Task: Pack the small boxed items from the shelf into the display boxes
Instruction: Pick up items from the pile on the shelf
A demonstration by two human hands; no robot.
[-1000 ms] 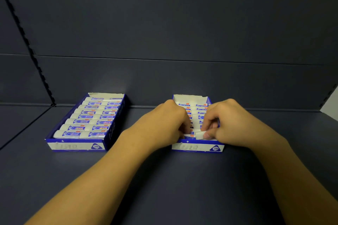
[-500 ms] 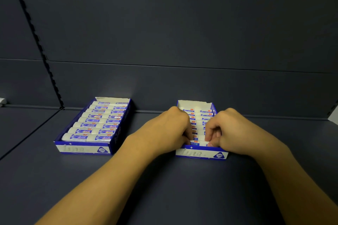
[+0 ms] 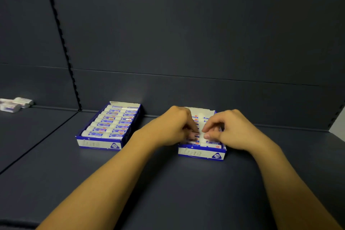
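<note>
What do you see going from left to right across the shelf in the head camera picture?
Loose small boxes → full display box → left hand → right hand. Both hands are over a second display box, fingers curled down onto its items.

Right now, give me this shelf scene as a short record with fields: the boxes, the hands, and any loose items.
left display box: full rows of small boxed items, untouched
right display box: rows of items, both hands over it
left hand: fingers curled down onto items; grip unclear
right hand: fingertips on items; grip unclear
loose items: few, far left of shelf
</note>
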